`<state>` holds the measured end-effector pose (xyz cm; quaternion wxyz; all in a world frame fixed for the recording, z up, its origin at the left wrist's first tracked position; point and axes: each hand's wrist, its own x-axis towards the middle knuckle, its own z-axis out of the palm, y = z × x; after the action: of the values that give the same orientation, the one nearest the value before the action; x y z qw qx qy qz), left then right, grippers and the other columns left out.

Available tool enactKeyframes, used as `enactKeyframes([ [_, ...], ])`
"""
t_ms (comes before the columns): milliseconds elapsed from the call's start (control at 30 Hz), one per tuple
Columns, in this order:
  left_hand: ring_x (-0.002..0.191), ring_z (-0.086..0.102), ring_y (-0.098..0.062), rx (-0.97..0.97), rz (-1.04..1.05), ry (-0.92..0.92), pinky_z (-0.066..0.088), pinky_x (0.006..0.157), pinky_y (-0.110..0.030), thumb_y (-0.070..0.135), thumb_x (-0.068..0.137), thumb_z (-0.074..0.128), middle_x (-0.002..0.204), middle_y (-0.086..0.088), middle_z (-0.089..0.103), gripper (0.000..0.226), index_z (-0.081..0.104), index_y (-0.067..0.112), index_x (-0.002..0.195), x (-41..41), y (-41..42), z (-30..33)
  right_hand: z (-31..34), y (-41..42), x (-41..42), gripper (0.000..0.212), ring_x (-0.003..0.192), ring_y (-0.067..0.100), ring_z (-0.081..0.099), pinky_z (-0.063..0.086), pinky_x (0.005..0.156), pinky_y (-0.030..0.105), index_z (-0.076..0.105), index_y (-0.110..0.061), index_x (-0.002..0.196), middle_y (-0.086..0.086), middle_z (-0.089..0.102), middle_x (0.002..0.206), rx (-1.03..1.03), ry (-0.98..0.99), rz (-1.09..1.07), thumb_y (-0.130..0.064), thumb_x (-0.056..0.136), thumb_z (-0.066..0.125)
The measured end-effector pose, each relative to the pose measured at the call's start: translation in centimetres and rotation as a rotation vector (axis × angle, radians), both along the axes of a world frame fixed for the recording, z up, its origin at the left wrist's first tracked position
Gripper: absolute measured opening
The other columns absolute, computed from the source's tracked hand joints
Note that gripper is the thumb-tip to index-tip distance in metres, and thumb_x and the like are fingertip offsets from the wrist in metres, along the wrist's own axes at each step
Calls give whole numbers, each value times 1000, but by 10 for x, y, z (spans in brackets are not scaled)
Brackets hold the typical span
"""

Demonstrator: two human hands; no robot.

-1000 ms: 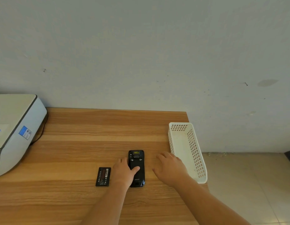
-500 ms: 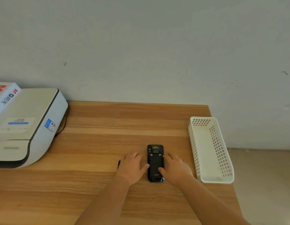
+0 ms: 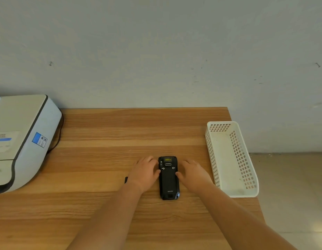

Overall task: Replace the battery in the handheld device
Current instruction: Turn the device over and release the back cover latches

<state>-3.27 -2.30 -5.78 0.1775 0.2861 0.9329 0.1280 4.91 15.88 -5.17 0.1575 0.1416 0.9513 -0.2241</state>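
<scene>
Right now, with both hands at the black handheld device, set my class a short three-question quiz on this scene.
1. True or false: the handheld device lies back-up on the table.
2. Which hand is nearer the white basket: A left, B right?
3. Fill in: the basket holds ____.

Key: 1 true. 2 B, the right hand; the left hand is on the device's other side. 3 nothing.

Left hand (image 3: 144,173): off the device's back, now at its left edge, covering most of the battery (image 3: 126,179).
Right hand (image 3: 191,173): moved in against the handheld device (image 3: 168,177), at its right edge.
</scene>
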Motion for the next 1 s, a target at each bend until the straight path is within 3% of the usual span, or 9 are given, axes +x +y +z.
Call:
enactKeyframes([
  [300,122,42,-13,58,-134,69,39,102,-30,31,92,59,130,8,50,22,67,23,111,-18,13,-6,-18,4,-19,16,118,14,47,51,87,31,64,-21,105,-5,47,135,-4,149,149,-27,95,53],
  [433,123,43,-13,61,-184,76,39,104,-31,31,91,61,134,6,51,21,68,22,109,-21,13,-6,-22,8,-24,19,109,15,55,51,86,30,66,-19,106,-4,47,136,-8,148,178,-27,94,54],
  [600,124,45,-15,58,-249,76,37,106,-30,26,91,61,136,3,52,21,69,19,109,-24,12,-8,-26,7,-27,22,119,17,48,49,93,33,64,-14,110,-1,43,140,10,145,274,-23,95,52],
  [767,121,49,-20,11,-333,121,41,100,-32,25,94,56,135,-4,54,24,69,13,112,-25,14,-9,-27,7,-32,26,107,18,54,51,86,30,59,-11,119,1,42,139,85,129,374,-20,97,49],
  [1000,123,49,-24,-41,-376,144,43,100,-37,24,95,54,136,-8,52,27,67,10,114,-27,16,-13,-35,6,-32,28,112,23,51,53,84,38,55,-7,122,7,40,141,173,119,450,-18,97,48],
])
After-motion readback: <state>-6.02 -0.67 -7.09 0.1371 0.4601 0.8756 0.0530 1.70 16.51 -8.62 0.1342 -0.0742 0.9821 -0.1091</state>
